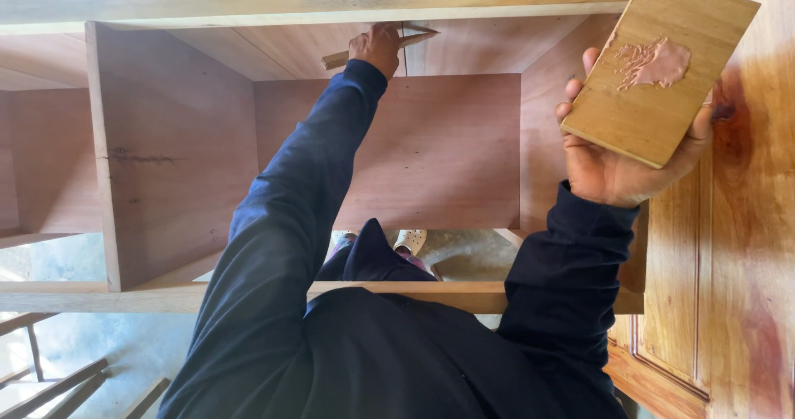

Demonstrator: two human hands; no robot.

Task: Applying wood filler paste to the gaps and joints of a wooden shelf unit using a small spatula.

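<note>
One putty dab on held board

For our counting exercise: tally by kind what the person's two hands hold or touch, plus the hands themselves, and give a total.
Hands: 2, left hand and right hand
Flat wooden boards with pinkish putty: 1, board in the right hand
Thin wooden sticks: 1, stick in the left hand
Wooden cabinets: 1, cabinet
Total: 5

Long dark navy sleeves cover both arms, matching a dark top.
</note>
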